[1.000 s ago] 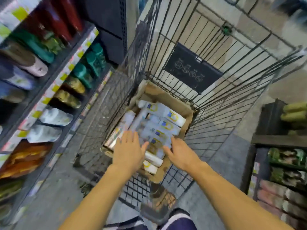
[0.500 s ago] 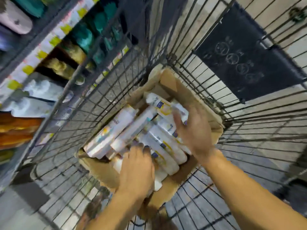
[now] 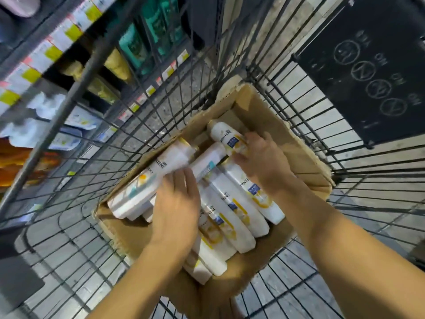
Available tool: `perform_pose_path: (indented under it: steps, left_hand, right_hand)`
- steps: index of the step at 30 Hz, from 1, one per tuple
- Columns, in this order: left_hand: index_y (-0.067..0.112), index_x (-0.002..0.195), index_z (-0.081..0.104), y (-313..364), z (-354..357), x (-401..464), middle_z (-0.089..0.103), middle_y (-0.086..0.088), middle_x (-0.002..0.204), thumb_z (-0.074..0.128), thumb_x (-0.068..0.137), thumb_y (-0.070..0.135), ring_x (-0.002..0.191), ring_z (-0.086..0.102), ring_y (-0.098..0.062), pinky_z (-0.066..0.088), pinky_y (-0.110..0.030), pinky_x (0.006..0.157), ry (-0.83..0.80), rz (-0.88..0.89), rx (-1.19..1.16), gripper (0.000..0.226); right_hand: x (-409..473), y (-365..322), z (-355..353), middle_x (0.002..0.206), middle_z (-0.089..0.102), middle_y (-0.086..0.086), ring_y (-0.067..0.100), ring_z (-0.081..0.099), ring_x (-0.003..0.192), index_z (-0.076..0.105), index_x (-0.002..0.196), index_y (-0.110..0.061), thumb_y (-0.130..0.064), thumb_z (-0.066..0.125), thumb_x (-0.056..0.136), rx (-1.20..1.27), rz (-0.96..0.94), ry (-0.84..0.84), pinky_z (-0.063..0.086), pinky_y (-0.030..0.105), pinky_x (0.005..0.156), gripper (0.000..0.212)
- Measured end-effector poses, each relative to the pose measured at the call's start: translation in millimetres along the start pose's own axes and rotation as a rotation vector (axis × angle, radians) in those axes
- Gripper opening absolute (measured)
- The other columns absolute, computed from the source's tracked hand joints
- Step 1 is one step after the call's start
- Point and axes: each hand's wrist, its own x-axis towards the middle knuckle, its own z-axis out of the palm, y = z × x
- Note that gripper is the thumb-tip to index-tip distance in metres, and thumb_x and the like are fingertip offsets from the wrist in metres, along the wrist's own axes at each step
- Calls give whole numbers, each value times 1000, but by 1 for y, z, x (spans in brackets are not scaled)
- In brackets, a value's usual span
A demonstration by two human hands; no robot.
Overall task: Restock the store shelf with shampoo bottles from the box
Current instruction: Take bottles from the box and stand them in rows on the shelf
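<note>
Shampoo bottles (image 3: 232, 217) lie on their sides, packed close together, in an open cardboard box (image 3: 308, 162) that sits on the floor of a wire shopping cart (image 3: 358, 180); the store shelf (image 3: 46, 54), already carrying other bottles, stands to the left beyond the cart's mesh wall. The step in hand appears to be picking stock out of the box, with nothing yet lifted clear. The left hand (image 3: 177, 203) rests over the bottles on the box's left side, fingers nearly straight and close together, their tips touching a white bottle (image 3: 165, 166) that lies slanted across the others; whether the thumb hooks beneath it cannot be told. The right hand (image 3: 262, 157), fingers curled, grips the far bottle (image 3: 224, 134) near its middle. The next move probably calls for a firm hold on each bottle, a lift over the cart rim, then a turn left to the shelf.
</note>
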Motion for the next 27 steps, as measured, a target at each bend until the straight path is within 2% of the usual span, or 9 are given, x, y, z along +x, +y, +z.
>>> perform_pose_path:
  steps: [2, 4, 6, 7, 10, 15, 18, 22, 27]
  left_hand:
    - [-15, 121, 53, 7, -4, -6, 57, -32, 107, 45, 66, -16, 85, 53, -41, 44, -44, 65, 54, -30, -57, 56]
    - [-8, 108, 61, 14, -1, -25, 60, -27, 102, 52, 59, -9, 85, 50, -38, 45, -42, 58, -1, -58, -123, 50]
    - [3, 90, 62, 18, 2, -52, 58, -17, 88, 70, 58, 4, 76, 53, -35, 49, -40, 56, -209, -60, -226, 33]
    - [8, 92, 60, 19, 1, -64, 57, -12, 90, 70, 71, 17, 79, 57, -35, 52, -41, 62, -358, -129, -278, 25]
    - [16, 110, 51, 17, 5, -85, 61, -7, 114, 39, 95, 51, 107, 59, -31, 45, -36, 85, -677, -440, -372, 40]
    - [11, 102, 51, 22, 18, -75, 63, -8, 99, 48, 91, 55, 100, 61, -31, 44, -34, 75, -640, -501, -593, 45]
    - [6, 111, 47, 24, 30, -63, 65, -11, 103, 57, 87, 54, 99, 61, -30, 47, -35, 75, -649, -606, -682, 54]
    - [4, 114, 37, 28, 41, -60, 62, -16, 110, 67, 81, 52, 101, 60, -34, 45, -36, 72, -587, -722, -793, 66]
    - [13, 111, 32, 36, 31, -66, 59, -11, 112, 68, 82, 45, 101, 60, -37, 45, -38, 73, -448, -727, -703, 56]
  right_hand:
    - [-2, 2, -2, 130, 44, 12, 35, 54, 113, 41, 139, -19, -41, 60, 90, -21, 16, -53, 44, 38, 88, 57]
    - [-8, 8, -3, 129, 44, 13, 36, 54, 113, 38, 140, -21, -41, 62, 89, -37, 38, -118, 44, 37, 87, 60]
    - [-21, 18, -2, 127, 45, 13, 37, 55, 112, 38, 138, -20, -39, 66, 86, -37, 80, -183, 42, 36, 81, 62]
    - [-28, 24, 0, 125, 47, 13, 37, 55, 111, 39, 134, -18, -37, 69, 84, -21, 101, -203, 40, 35, 77, 61]
    - [-53, 43, 6, 123, 52, 10, 32, 55, 112, 40, 128, -13, -28, 74, 79, 101, 138, -259, 44, 34, 77, 62]
    - [-61, 46, 10, 133, 53, 7, 26, 53, 120, 43, 131, -17, -16, 79, 75, 146, 75, -301, 47, 36, 92, 67]
    - [-58, 43, 10, 134, 54, 6, 25, 52, 124, 43, 133, -18, -17, 82, 74, 169, 76, -312, 47, 38, 97, 71]
    - [-63, 46, 8, 129, 57, 3, 21, 56, 116, 47, 132, -19, -21, 81, 74, 196, 59, -258, 47, 32, 93, 67]
    - [-63, 48, 7, 128, 58, 2, 19, 57, 113, 49, 131, -19, -23, 80, 76, 224, 45, -272, 46, 27, 88, 64]
